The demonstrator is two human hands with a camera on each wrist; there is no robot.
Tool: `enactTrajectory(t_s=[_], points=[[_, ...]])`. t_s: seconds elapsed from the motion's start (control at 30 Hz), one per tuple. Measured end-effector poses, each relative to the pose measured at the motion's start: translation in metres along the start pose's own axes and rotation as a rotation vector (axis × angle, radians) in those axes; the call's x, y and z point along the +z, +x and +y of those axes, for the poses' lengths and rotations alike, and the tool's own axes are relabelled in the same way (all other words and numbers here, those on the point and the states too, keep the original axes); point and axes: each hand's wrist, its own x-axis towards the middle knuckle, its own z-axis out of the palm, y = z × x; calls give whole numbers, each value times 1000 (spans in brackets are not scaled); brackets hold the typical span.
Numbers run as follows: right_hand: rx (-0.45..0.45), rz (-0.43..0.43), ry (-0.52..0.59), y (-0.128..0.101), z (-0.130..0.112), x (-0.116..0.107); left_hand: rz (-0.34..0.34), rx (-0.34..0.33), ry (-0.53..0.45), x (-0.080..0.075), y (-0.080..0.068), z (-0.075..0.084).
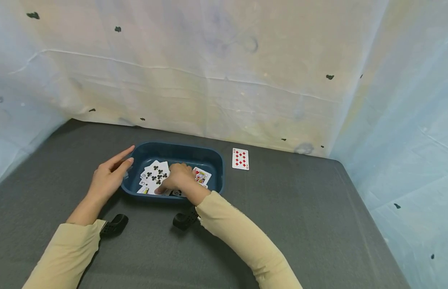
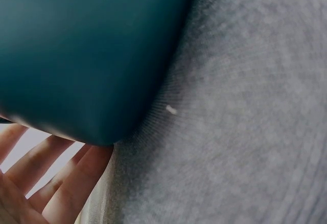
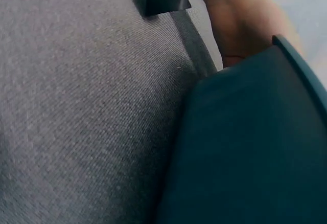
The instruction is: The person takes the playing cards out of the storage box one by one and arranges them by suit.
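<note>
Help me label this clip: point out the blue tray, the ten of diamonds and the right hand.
blue tray (image 1: 180,147), head view, far rim.
ten of diamonds (image 1: 240,158), head view, card face.
right hand (image 1: 178,177), head view, back of hand.

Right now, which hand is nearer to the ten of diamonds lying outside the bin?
The right hand. It is inside the blue bin, on the loose cards, left of the ten of diamonds. The left hand rests at the bin's far left wall.

Face-up playing cards (image 1: 156,175) (clubs uppermost) inside dark-blue tray (image 1: 180,151)
</note>
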Motion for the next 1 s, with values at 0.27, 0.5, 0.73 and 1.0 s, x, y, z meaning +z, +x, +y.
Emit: enactTrajectory(t_s=[0.27,0.5,0.73,1.0], points=[[-8,131,394,4,4,-4,17,-17,5,1,1,1],[48,41,864,4,6,-4,18,1,-1,0,1,0],[34,21,1013,8,5,-2,19,-11,-5,1,1,1],[-135,-17,580,7,9,-5,12,-2,-3,0,1,0]])
